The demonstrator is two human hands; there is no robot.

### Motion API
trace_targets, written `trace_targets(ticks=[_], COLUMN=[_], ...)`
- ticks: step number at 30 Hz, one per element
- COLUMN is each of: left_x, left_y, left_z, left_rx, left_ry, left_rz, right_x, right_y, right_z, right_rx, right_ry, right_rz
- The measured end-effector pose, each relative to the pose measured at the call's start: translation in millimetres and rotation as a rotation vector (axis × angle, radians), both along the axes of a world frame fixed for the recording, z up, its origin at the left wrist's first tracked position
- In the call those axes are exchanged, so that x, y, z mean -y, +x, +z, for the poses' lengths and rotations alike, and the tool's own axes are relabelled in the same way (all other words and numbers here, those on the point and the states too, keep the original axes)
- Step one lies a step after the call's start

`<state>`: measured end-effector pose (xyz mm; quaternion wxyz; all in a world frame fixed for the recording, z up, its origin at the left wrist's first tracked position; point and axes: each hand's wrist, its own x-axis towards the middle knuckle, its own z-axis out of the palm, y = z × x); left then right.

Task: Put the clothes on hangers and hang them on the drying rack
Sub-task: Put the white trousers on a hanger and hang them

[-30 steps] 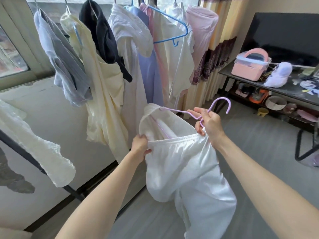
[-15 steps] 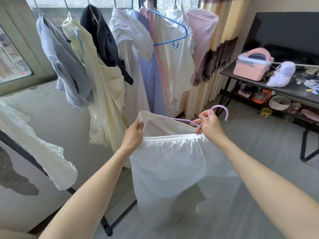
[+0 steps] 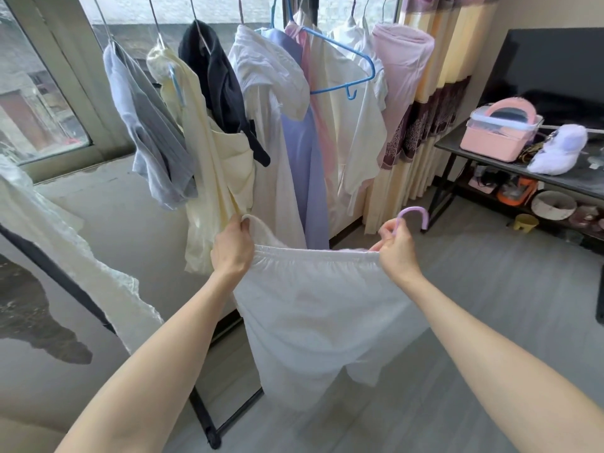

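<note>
both forearms reached forward from the bottom of the view. the left hand (image 3: 232, 248) pinched the left end of the elastic waistband of the white trousers (image 3: 322, 317), with a fold of the band bunched above its fingers. the right hand (image 3: 395, 248) gripped the other end of the waistband together with the neck of the lilac hanger (image 3: 412, 216); the hook stood up just beyond its knuckles. the waistband was stretched taut between the two hands, and the legs hung free below them, clear of the floor. most of the hanger body was hidden behind the fabric, so whether both hanger ends sat inside the waistband could not be told.

judged step: fitting the trousers onto the hanger, nearly complete. the next move called for checking that the band was seated at the left-hand end, then lifting the hook up and away from the body to the rail.

beyond the hands, the hung garments (image 3: 271, 119) crowded the rail, and an empty blue hanger (image 3: 341, 65) hung up and beyond the right hand. the rail itself lay above the view. the black drying rack frame (image 3: 202, 416) stood below and nearer than the left hand. far to the right, a shelf unit (image 3: 510, 165) carried a pink box (image 3: 500, 132).
</note>
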<state>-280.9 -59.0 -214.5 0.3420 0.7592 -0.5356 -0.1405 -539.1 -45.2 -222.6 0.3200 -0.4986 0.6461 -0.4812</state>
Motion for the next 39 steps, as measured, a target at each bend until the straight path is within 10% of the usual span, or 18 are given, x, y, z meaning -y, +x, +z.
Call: trace_targets(ticks=[3, 14, 27, 39], left_x=[-3, -3, -7, -15], left_y=[2, 8, 24, 17], left_z=[7, -2, 6, -4], left_rx=[0.076, 0.051, 0.152, -0.131], left_ry=[-0.006, 0.423, 0.164, 0.017], left_rz=[0.024, -0.057, 0.146, -0.274], right_x=[-1, 7, -1, -7], right_y=[10, 9, 19, 12], right_z=[-5, -4, -6, 1], right_rx=[-0.164, 0.225, -0.314, 0.125], right_ry=[-0.010, -0.063, 0.025, -0.075], right_rz=[0.018, -0.355, -0.003, -0.212])
